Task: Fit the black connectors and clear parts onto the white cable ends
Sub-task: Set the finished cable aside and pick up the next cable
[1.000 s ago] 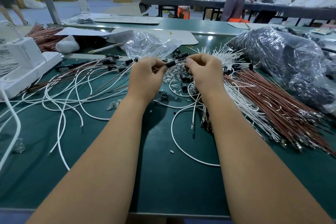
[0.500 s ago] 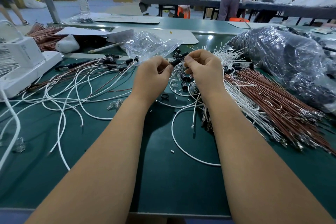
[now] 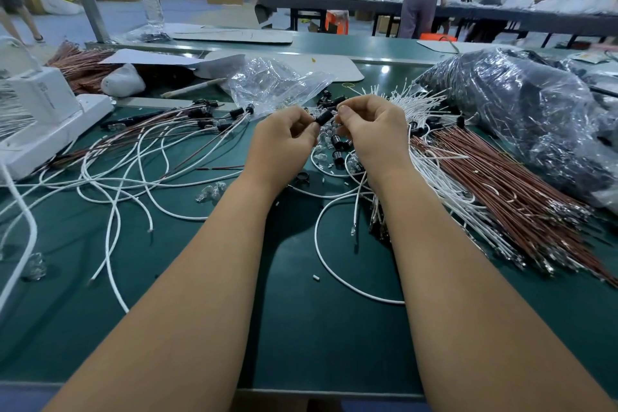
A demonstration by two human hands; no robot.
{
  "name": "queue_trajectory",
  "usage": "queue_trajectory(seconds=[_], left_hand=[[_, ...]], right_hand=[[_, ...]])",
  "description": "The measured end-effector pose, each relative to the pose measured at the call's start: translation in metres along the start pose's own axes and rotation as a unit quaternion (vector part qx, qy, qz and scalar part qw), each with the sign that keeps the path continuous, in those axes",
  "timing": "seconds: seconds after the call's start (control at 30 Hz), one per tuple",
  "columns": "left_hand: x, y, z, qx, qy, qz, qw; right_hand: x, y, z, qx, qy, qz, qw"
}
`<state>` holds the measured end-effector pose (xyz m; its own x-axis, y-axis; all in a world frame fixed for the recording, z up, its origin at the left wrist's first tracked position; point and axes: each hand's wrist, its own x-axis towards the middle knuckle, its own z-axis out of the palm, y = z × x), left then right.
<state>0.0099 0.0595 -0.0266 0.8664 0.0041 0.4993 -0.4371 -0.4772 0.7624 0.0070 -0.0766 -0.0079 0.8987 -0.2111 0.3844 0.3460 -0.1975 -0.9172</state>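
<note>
A small black cylindrical plastic connector [image 3: 323, 117] sits tilted between the two hands, above the middle of the dark green matte work mat [image 3: 301, 328]; the left hand [image 3: 284, 140] pinches its lower end with curled fingers, and the right hand [image 3: 371, 130] pinches the upper end between thumb and forefinger; whether a cable end is already inside it cannot be told. Just below the hands lies a small heap of loose black connectors and glossy clear rounded parts [image 3: 337, 150], touching one another on the mat; a thin white round cable [image 3: 321, 261] loops from under the right wrist across the mat. To the left, smooth white cables already tipped with black connectors [image 3: 214, 120] fan out in loose tangled curves, mixed with thin reddish-brown wires; beside them lies a crinkled clear plastic bag [image 3: 274, 84], near the hands. To the right a dense bundle of straight white cables [image 3: 434, 157] lies against a thick sheaf of reddish-brown wires with metal tips [image 3: 508, 191]; beyond these bulges a large shiny wrinkled plastic sack of dark contents [image 3: 521, 110]. At the far left edge stands a white boxy plastic machine [image 3: 40, 110].
</note>
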Motion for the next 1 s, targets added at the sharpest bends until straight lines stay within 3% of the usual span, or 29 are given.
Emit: queue_trajectory(seconds=[0.73,1.0], left_hand=[[0.0008,0.0075,-0.0027,-0.13,-0.016,-0.084,0.988],[0.0019,0.006,-0.0032,-0.168,-0.001,-0.097,0.981]], right_hand=[[-0.0016,-0.0008,0.0031,0.011,-0.014,-0.003,1.0],[-0.0071,0.0004,0.009,-0.104,-0.018,-0.066,0.992]])
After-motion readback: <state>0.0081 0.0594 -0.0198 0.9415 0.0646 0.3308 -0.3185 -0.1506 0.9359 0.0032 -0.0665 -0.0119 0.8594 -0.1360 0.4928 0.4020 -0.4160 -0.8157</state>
